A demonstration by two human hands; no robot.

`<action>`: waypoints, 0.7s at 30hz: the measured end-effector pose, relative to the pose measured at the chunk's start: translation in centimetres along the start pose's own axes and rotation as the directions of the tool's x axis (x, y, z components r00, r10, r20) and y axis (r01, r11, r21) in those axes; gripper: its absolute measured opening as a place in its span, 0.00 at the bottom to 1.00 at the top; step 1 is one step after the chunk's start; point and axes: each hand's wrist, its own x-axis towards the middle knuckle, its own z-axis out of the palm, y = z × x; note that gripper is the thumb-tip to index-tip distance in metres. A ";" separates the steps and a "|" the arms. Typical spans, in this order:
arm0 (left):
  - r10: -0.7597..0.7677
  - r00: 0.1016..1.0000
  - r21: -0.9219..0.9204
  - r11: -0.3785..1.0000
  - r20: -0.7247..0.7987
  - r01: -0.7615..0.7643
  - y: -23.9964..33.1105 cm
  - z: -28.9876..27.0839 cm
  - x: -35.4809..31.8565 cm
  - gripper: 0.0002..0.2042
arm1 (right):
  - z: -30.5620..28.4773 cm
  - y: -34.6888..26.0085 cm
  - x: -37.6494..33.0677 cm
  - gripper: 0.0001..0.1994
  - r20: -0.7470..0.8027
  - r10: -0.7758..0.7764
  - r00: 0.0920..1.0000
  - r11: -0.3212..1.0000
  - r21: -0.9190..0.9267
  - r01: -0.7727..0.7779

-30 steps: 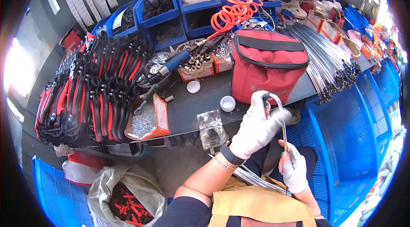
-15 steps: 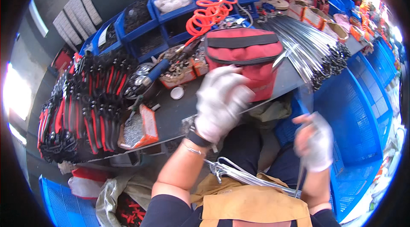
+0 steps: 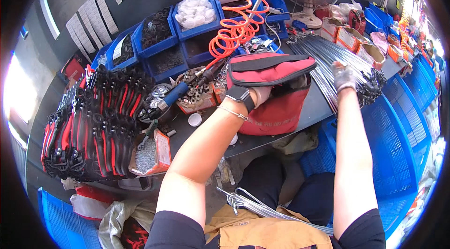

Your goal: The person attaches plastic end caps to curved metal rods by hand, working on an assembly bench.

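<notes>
A red soft bag (image 3: pixel 274 115) with a black strap stands at the table's front edge, its lid (image 3: pixel 272 71) partly lifted. My left hand (image 3: pixel 262 94) reaches in under the lid, and its fingers are hidden there. A dark watch and a bracelet are on that wrist. My gloved right hand (image 3: pixel 344 78) is over a bundle of thin silver rods (image 3: pixel 318 61) with black ends. Its fingers are curled; whatever they hold is not clear. Across my lap lies another bundle of silver rods (image 3: pixel 267 209).
Red-and-black handled tools (image 3: pixel 101 127) are piled at the left. An open box of small metal parts (image 3: pixel 152 153) sits near the edge. Blue bins (image 3: pixel 154 43) line the back, below an orange coiled hose (image 3: pixel 229 29). Blue crates (image 3: pixel 389 141) stand at the right.
My left hand has gone from in front of the bag to under its lid, which has lifted. My right hand has moved from beside my lap forward to the rods on the table.
</notes>
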 end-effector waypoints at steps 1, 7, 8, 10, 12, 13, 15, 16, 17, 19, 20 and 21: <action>-0.046 0.999 -0.029 0.999 0.005 0.046 -0.1 0.3 -0.3 0.15 | 0.2 1.4 -0.4 0.19 -0.030 0.048 0.998 0.998 0.033 -0.047; 0.002 0.977 0.114 0.993 -0.215 0.023 -1.8 2.9 -3.0 0.14 | -1.0 3.2 -11.3 0.24 0.176 0.096 0.980 0.960 -0.275 -0.045; -0.018 0.980 0.111 0.993 -0.199 0.040 -1.9 2.6 -3.4 0.14 | -2.2 4.0 -15.4 0.23 0.274 0.078 0.959 0.914 -0.404 0.041; -0.101 0.994 -0.006 0.995 -0.028 0.101 -0.4 1.1 -1.7 0.18 | -6.9 3.6 -23.4 0.21 0.418 0.345 0.841 0.672 -0.735 0.090; -0.062 0.993 -0.081 0.995 -0.105 0.054 -0.4 0.8 -1.1 0.18 | -11.1 4.6 -30.8 0.19 0.454 0.733 0.507 0.258 -0.875 0.411; -0.012 0.973 -0.016 1.000 -0.229 0.008 -0.7 1.3 -0.7 0.15 | -13.4 5.0 -33.8 0.19 0.453 0.779 0.433 0.143 -0.802 0.580; 0.054 0.939 0.103 0.994 -0.340 -0.020 0.0 2.2 0.0 0.11 | -16.3 5.2 -37.6 0.20 0.400 0.828 0.393 0.000 -0.701 0.713; 0.062 0.940 0.159 0.987 -0.337 -0.008 0.5 2.0 0.3 0.11 | -16.9 5.4 -38.7 0.20 0.368 0.829 0.422 -0.040 -0.713 0.700; -0.040 0.969 0.178 0.980 -0.242 0.085 1.8 1.0 0.5 0.10 | -17.6 5.6 -38.8 0.22 0.362 0.834 0.417 -0.072 -0.678 0.732; -0.145 0.956 0.179 0.965 -0.256 0.195 1.8 1.4 0.5 0.10 | -17.8 5.6 -39.1 0.19 0.367 0.842 0.395 -0.061 -0.664 0.745; -0.215 0.944 0.143 0.956 -0.250 0.256 1.4 1.6 0.2 0.09 | -18.1 5.8 -39.1 0.17 0.370 0.840 0.396 -0.058 -0.666 0.744; -0.148 0.970 0.230 0.954 -0.191 0.191 1.9 0.1 -0.2 0.10 | -17.9 5.5 -39.1 0.14 0.353 0.833 0.426 -0.060 -0.708 0.704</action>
